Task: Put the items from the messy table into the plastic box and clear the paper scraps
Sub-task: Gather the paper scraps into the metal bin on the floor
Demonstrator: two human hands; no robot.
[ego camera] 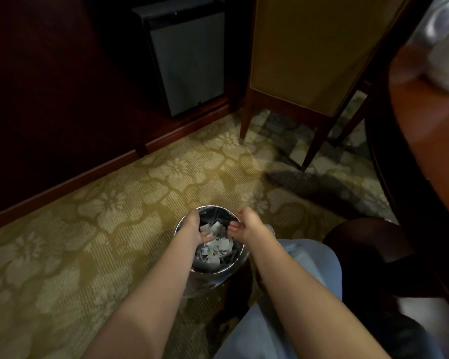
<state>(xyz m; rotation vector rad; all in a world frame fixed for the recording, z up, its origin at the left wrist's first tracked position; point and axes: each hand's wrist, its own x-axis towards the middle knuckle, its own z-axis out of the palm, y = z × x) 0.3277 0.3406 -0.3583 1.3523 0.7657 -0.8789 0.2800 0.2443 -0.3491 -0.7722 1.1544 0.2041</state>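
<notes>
Both bare hands are hovering over a small round silver metal waste bin [205,271] lined with a black plastic bag [214,215]. The left hand [193,224] is hanging at the bin's left rim, back turned up, and its fingers [207,237] are lying loose and slightly spread, reaching down and inward. The fingertips are sitting just above, perhaps touching, the heap of white and green-printed paper scraps [219,246]; contact cannot be told. The right hand [245,221] is hanging over the right rim, its fingers [232,226] curling softly inward toward the left hand, with nothing showing inside the curl.

The paper scraps are lying inside the bin, directly beneath and between the two sets of fingertips and nearer to the person than the fingers, filling much of the bin's floor.

Beyond the fingers an olive and cream flower-patterned carpet [114,216] is stretching away. Far past the right fingers a wooden chair with a mustard upholstered back [309,60] is standing, and past the left fingers a dark grey box-shaped cabinet [187,66] is sitting in a dark wooden recess. To the right of the right hand, the edge of a round reddish-brown wooden table [425,120] is curving by, well apart from the fingers.
</notes>
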